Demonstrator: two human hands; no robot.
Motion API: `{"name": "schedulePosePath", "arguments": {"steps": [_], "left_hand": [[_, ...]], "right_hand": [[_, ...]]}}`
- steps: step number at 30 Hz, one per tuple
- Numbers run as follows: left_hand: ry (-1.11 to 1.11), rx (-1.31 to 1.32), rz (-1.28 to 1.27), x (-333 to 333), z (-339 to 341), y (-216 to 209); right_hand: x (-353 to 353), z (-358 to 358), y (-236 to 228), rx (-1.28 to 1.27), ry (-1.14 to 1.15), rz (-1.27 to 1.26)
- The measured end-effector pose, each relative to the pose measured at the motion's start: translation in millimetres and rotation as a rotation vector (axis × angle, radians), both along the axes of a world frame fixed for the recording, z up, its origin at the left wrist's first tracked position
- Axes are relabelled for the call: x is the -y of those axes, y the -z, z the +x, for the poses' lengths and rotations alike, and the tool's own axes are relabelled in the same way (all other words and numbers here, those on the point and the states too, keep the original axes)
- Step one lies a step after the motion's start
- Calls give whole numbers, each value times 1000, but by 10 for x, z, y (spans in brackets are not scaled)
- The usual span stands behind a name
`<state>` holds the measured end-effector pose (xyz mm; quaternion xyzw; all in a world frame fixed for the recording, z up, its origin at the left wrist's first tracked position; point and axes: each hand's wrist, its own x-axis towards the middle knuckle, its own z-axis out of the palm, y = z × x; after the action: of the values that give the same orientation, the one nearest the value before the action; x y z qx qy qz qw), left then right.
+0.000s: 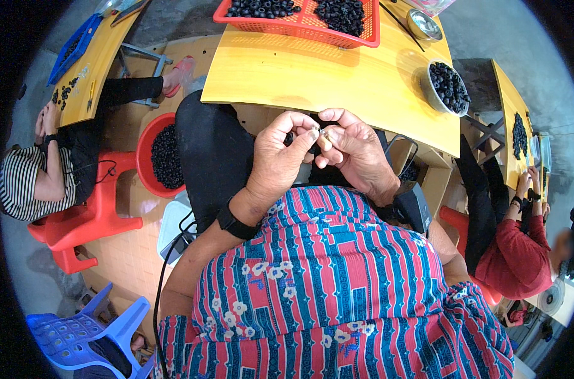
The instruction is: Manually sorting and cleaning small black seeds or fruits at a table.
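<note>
Two hands met at the near edge of the counter [328, 79]: left hand [276, 150] just beside right hand [360, 149]. Fingers [337, 115] were bent inward; whether they clamped anything could not be told. One small dark piece [289, 138] showed inside the left hand. Light pressure and steady wrists probably suited this handling.

Brightly lit. Glinting on metal bowl [417, 31] near far right corner of yellow table [325, 79]; softly shadowed left of tub [434, 100], darker beneath near edge. Bowed toward rim, black at frame corners.
</note>
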<state>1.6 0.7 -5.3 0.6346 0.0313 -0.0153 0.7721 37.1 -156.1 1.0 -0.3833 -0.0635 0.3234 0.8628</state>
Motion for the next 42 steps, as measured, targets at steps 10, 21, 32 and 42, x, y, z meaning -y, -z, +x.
{"name": "schedulePosePath", "arguments": {"steps": [10, 21, 32, 42], "left_hand": [[-13, 79, 100, 8, 0, -13], [-15, 73, 98, 6, 9, 49], [-3, -21, -11, 5, 2, 22], [2, -43, -54, -3, 7, 18]], "right_hand": [[16, 3, 9, -35, -10, 34], [17, -1, 4, 3, -20, -16], [-4, -3, 13, 97, 129, -170], [-18, -8, 7, 319, 204, -372]]}}
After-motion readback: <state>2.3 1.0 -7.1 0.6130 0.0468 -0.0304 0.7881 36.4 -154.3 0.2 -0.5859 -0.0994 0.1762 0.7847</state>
